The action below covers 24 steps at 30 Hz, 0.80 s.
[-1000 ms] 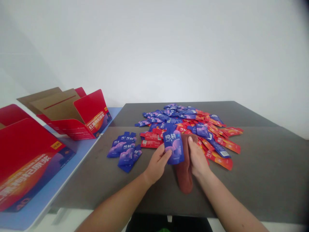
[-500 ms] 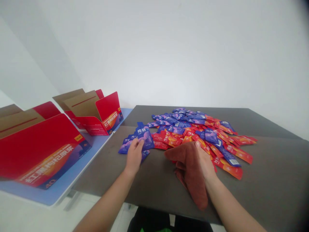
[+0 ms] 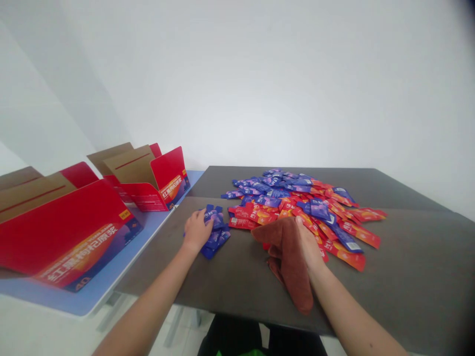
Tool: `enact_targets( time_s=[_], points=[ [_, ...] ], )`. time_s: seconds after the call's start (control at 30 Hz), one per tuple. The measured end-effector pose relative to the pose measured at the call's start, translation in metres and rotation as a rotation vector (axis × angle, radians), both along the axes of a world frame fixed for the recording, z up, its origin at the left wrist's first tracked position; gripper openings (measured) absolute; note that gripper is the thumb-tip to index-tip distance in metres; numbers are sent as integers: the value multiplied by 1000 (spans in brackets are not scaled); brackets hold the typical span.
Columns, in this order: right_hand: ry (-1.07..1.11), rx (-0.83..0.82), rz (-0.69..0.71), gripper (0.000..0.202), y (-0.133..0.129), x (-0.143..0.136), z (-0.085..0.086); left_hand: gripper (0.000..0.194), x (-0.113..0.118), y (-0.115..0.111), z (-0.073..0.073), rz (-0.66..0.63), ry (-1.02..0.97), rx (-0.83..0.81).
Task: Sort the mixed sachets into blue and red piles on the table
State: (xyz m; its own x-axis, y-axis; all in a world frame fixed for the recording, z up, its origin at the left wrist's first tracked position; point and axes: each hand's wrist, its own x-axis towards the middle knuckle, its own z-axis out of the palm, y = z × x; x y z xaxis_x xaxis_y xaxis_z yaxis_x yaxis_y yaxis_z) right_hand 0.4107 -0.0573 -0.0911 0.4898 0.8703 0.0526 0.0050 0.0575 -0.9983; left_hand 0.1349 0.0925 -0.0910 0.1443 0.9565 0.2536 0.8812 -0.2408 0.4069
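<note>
Placement judged underway: blue pouches point(image 3: 216, 240) are touched by the curled left hand point(image 3: 197, 230), grip unclear, clean release needed; cloth point(image 3: 291, 259) is held by the right hand point(image 3: 310, 247).

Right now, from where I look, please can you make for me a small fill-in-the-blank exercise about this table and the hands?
The right hand holds a cloth whose colour is ____.
The pouches seen at the left hand are ____.
Unlike those, the big pile also has pouches that are ____.
The open boxes stand to the ____ of the dark table.

Missing words: brown; blue; red; left.
</note>
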Motion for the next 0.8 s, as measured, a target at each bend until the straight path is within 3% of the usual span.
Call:
enact_targets(
  time_s=[0.07, 0.13, 0.2, 0.23, 0.3, 0.37, 0.4, 0.47, 0.53, 0.57, 0.63, 0.7, 0.8],
  points=[
    [80, -39, 32, 53, 0, -4, 1, 52, 20, -22, 3, -190, -158, 22],
    [109, -51, 104, 54, -1, -11, 2, 61, 45, -51, 2, -492, -338, -74],
    [94, -36, 196, 52, -5, -20, 3, 90, 71, -80, -5, -764, -423, -207],
    [72, -31, 272, 49, -6, -23, 3, 101, 82, -92, -8, -800, -473, -222],
    [-34, -50, 456, 46, -9, -21, 5, 92, 93, -109, -12, -692, -582, -215],
    [-240, -94, 560, 47, -8, -7, 9, 77, 89, -117, -11, -639, -595, -216],
    [-378, -111, 524, 48, -4, 4, 12, 72, 82, -120, -9, -651, -562, -217],
    [-684, -89, 315, 45, 10, 25, 16, 71, 63, -126, -6, -667, -465, -189],
    [-983, -1, 135, 39, 34, 37, 18, 72, 46, -135, -8, -612, -383, -150],
    [-1113, 52, 121, 39, 49, 37, 17, 73, 39, -140, -12, -569, -364, -137],
    [-1338, 79, 232, 48, 81, 24, 11, 73, 33, -147, -23, -485, -367, -126],
    [-1492, 5, 408, 62, 110, 2, 2, 72, 33, -152, -34, -433, -393, -124],
    [-1533, -14, 539, 60, 141, -23, -13, 69, 34, -152, -44, -418, -420, -122]
  ],
)
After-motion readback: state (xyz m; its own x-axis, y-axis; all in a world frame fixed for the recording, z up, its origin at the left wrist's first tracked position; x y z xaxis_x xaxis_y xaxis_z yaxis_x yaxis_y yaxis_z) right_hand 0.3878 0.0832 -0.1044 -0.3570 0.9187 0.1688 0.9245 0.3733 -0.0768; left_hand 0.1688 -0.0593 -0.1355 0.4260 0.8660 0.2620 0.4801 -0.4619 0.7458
